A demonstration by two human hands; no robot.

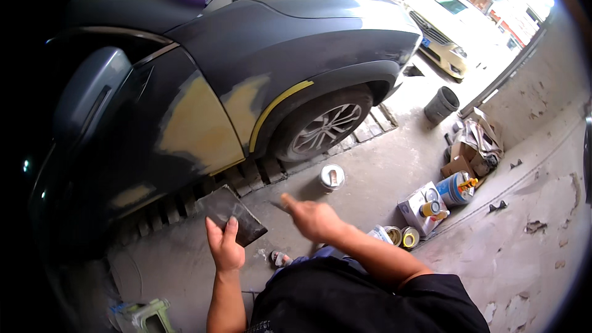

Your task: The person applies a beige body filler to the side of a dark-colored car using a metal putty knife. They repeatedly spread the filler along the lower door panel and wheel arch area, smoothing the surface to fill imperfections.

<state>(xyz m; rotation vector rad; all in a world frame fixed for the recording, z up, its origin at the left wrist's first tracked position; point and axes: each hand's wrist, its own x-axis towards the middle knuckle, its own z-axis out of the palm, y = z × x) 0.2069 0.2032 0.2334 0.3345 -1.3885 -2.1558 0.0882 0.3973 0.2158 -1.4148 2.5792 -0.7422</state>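
My left hand (pixel 226 250) is closed on the edge of a dark, flat, rectangular board (pixel 248 225), with the thumb lying over its top face. To the right of the board, my right hand (pixel 314 219) is closed and blurred by motion. From its fingers a thin dark scraper (pixel 279 205) seems to stick out toward the board, too smeared to see well. Beyond both hands stands a dark grey car (pixel 296 31). Its front door carries a wide patch of beige filler (pixel 200 123), and a second patch (pixel 243 98) covers part of the fender. Yellow masking tape (pixel 277 105) edges the wheel arch.
A white-lidded can (pixel 332 177) stands on the floor near the front wheel (pixel 324 129). Along the right wall are a white box (pixel 419 209), a blue can (pixel 455 188), cardboard and a dark bucket (pixel 441 105). A green stool-like thing (pixel 151 317) is at lower left.
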